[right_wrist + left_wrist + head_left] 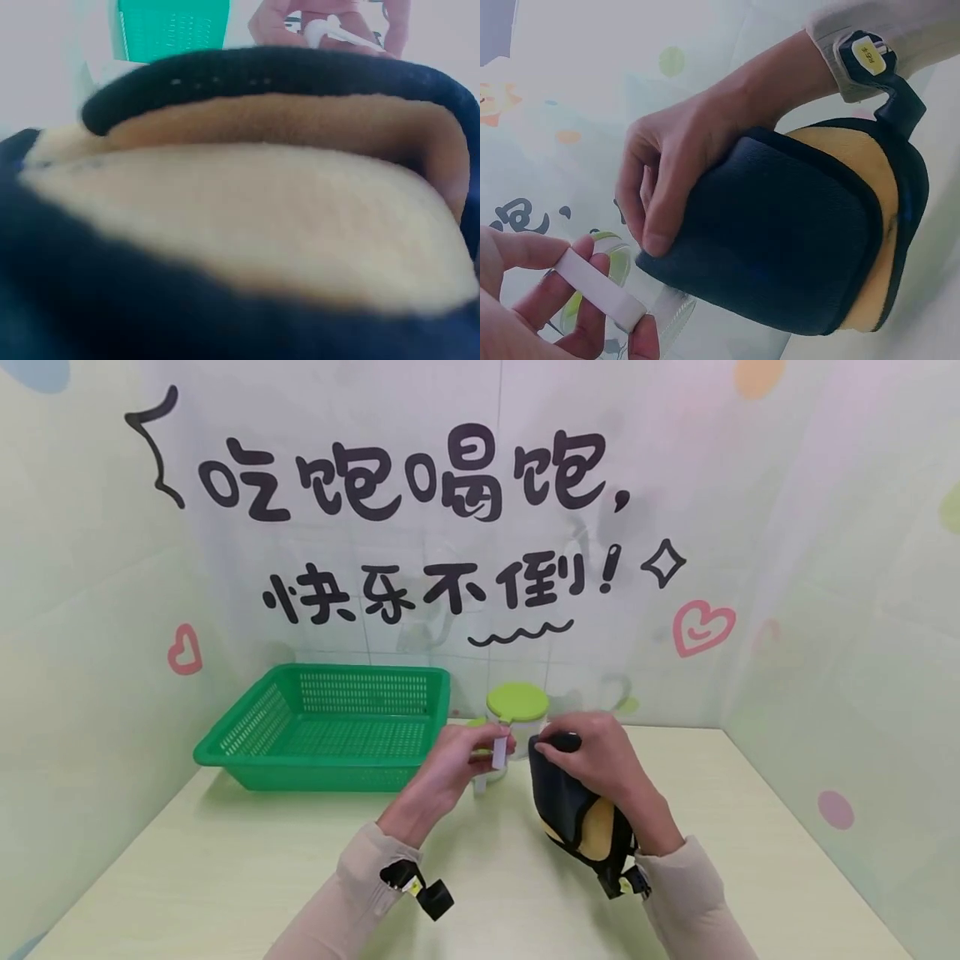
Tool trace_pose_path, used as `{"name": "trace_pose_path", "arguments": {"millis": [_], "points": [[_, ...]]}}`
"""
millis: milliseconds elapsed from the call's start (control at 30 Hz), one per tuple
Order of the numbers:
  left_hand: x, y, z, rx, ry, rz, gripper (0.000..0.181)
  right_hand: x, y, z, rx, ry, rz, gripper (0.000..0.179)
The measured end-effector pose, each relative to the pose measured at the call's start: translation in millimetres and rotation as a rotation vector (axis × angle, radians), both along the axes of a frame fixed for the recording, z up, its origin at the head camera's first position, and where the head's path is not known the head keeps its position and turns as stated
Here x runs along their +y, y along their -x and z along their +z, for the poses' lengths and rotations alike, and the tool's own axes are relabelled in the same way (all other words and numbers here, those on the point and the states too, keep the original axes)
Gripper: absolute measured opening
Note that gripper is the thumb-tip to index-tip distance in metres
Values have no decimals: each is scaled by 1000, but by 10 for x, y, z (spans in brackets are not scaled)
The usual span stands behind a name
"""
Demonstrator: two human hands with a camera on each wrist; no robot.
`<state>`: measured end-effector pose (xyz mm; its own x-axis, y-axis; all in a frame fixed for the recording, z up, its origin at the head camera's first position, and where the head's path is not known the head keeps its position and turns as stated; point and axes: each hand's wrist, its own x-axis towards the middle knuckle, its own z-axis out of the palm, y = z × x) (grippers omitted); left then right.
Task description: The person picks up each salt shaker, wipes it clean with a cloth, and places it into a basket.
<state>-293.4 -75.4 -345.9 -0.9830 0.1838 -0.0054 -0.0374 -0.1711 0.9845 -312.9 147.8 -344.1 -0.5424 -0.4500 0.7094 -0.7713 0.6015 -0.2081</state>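
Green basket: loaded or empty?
Empty, as far as visible: the head view shows bare mesh inside the green plastic basket; a strip behind its near side is hidden.

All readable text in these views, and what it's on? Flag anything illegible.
"吃饱喝饱," – upper line, wall backdrop
"快乐不倒!" – lower line, same backdrop
Right-wrist camera mount's yellow label – marked, too small to read surely
Left-wrist camera mount's yellow label – too small to read
None made out on the green basket, lime-lidded jar, dark-and-tan fabric item or white strip-like piece.
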Motion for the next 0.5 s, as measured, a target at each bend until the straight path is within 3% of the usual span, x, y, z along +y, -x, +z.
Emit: {"name": "trace_pose_path", "arguments": {"millis": [267, 500], "points": [[-44, -6, 20, -1, -21, 6, 28, -67, -8, -83, -104, -81, 1, 11], [-44, 0, 37, -4, -30, 4, 31, -45, 16, -92, -105, -97, -24, 12]]}}
